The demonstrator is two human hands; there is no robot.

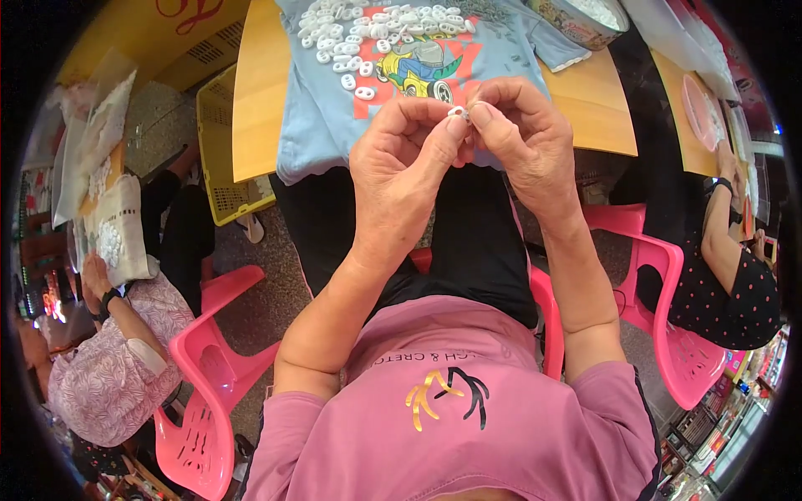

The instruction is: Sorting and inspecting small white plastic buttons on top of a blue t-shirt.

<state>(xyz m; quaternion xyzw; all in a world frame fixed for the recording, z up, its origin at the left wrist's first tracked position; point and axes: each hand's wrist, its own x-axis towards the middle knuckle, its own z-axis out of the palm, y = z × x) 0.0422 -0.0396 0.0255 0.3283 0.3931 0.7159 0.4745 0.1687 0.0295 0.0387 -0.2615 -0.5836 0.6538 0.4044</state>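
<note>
Over the near edge of the table, my two hands meet with fingertips almost touching. My left hand [397, 163] is closed, thumb and forefinger pinching a small white plastic piece with a hole [456, 111]. My right hand [532, 146] is closed too, its thumb and forefinger pressed together at the right end of that piece; whatever lies between them is too small to make out. Beyond the hands, many loose white oval two-hole pieces [365, 93] lie on a light blue printed T-shirt [313, 142] spread on the table. Beside them is a heap of small dark grey parts [494, 15].
A round tin [576, 21] with white contents stands at the table's [259, 100] far right. A yellow crate [221, 196] is at the left. Co-workers sit on either side, near pink chairs [219, 367]. One person's hand [725, 159] is by a pink tray [700, 113].
</note>
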